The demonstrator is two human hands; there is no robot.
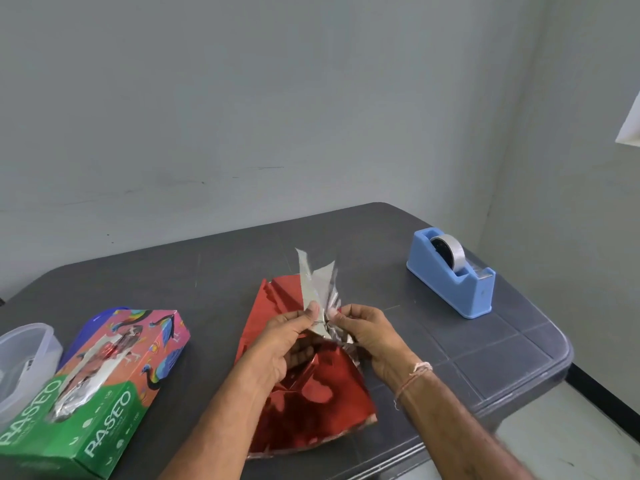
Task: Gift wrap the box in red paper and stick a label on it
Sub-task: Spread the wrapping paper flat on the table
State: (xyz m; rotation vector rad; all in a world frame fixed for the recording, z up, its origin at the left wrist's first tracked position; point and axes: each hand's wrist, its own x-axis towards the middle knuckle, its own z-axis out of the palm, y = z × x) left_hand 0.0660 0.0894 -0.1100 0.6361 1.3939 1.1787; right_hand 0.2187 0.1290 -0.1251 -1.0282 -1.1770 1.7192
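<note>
Clear tub [24,355]: far left of grip.
Tissue box [104,393]: left of grip, lying on table [225,271].
Left hand [280,344], right hand [370,336]: both pinch red paper [322,400] at its bunched, silver-backed end.
Tape dispenser [453,275]: right of grip, farther back.

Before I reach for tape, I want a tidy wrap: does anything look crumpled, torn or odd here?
Yes. The red paper is creased, and its silver-backed end sticks up ragged where the left hand and right hand pinch it. The tissue box opening also holds crumpled foil.
</note>
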